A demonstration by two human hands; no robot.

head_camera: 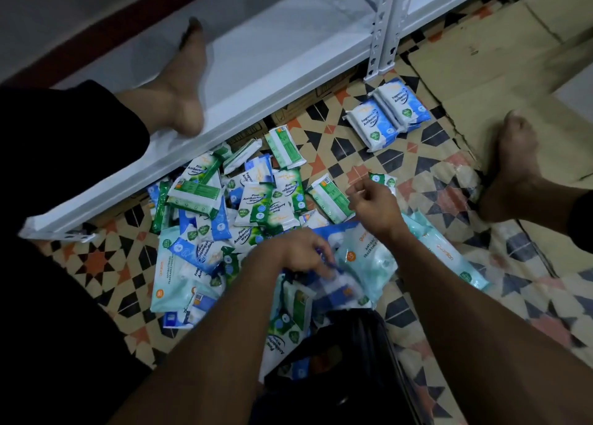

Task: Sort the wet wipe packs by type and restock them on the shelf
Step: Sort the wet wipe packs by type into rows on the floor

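Note:
A mixed heap of wet wipe packs (244,206) lies on the patterned floor: green pine packs, blue fragrance-free packs and larger pale teal packs (362,261). A small sorted stack of blue packs (388,113) sits apart near the shelf post. My left hand (301,254) reaches down into the heap, fingers curled round a blurred blue and white pack (337,283). My right hand (372,203) hovers above the heap with fingers loosely bent and nothing in it. The white metal shelf (256,71) runs along the far side, its lowest board bare.
My left foot (179,84) rests on the shelf board and my right foot (516,168) on flattened cardboard (500,55). A black bag (340,370) lies open close to me, packs spilling from it. The shelf post (382,30) stands by the sorted stack.

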